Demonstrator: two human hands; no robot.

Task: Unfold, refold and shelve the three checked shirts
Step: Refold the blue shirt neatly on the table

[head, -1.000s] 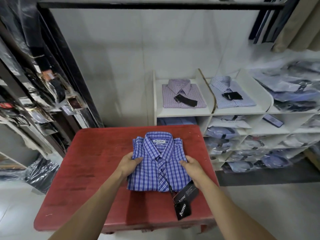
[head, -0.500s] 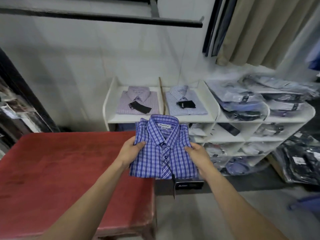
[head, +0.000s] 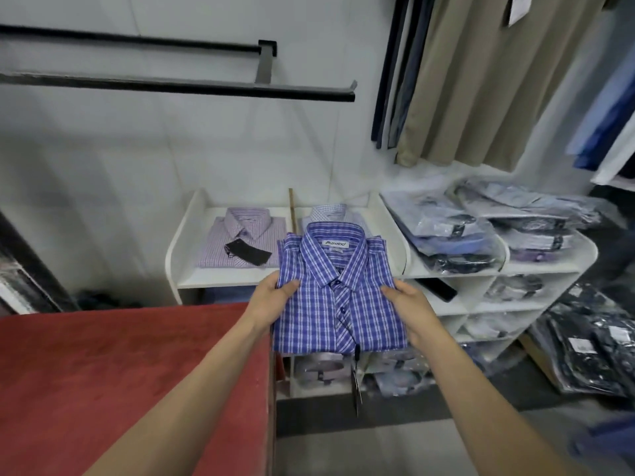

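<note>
Red tabletop (head: 120, 372) ends at its right edge beside the left hand (head: 275, 297). Both hands grip the folded blue checked shirt (head: 338, 297) by its sides, right hand (head: 409, 304) opposite, fingers curled underneath, before the white shelf (head: 220, 278).

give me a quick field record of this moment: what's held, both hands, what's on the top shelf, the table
held item: folded blue checked shirt, collar up, off the table, in front of the white shelf unit
left hand: grips the shirt's left edge, thumb on top
right hand: grips the shirt's right edge, thumb on top
hang tag: dangles below the shirt on a string
top shelf, left bay: folded lilac checked shirt with a black tag
top shelf, next bay: pale blue checked shirt, mostly hidden by the held shirt
red table: at the left, bare where visible
</note>
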